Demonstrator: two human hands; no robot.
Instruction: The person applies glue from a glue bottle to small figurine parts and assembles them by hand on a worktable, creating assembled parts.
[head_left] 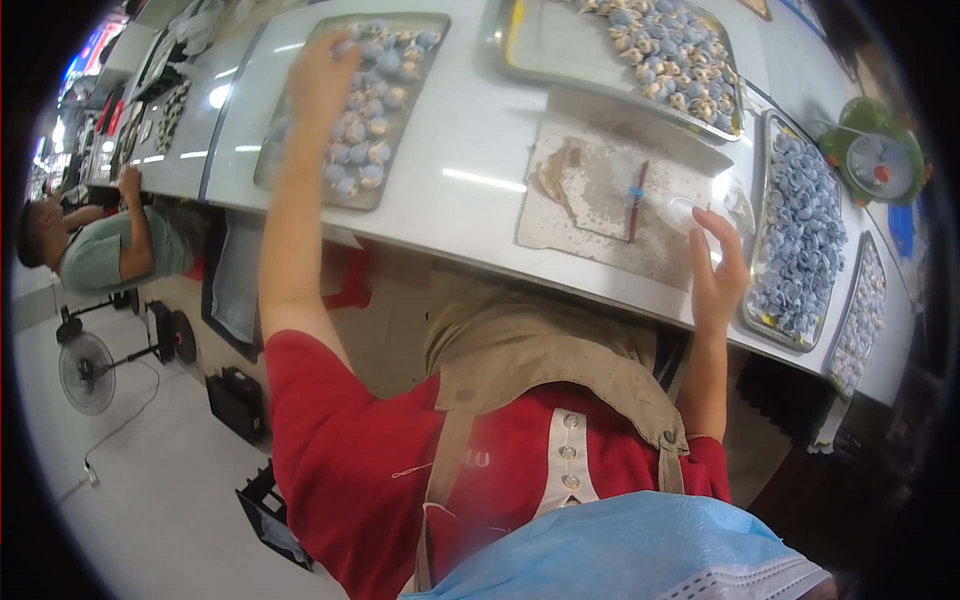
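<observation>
My left hand (322, 80) reaches over a shallow tray (275, 150) holding several small rounded blue-grey and cream pieces (385, 95). Its fingers are curled down together at the pieces near the tray's far left; whatever sits between the fingertips is hidden. My right hand (718, 265) hovers at the right side of a stained, pale work board (570, 235), thumb and forefinger apart, with nothing visible between them. Beside it on the board is a small clear dish (680, 212). A thin dark reddish stick with a blue band (637, 200) lies further left on the board.
A large tray (550, 75) with more blue and cream pieces stands behind the board. To the right are a tray of blue-grey pieces (797, 240), a narrower tray (862, 315) and a green fan (880, 160). Another person (125, 245) sits far left, near a floor fan (88, 372).
</observation>
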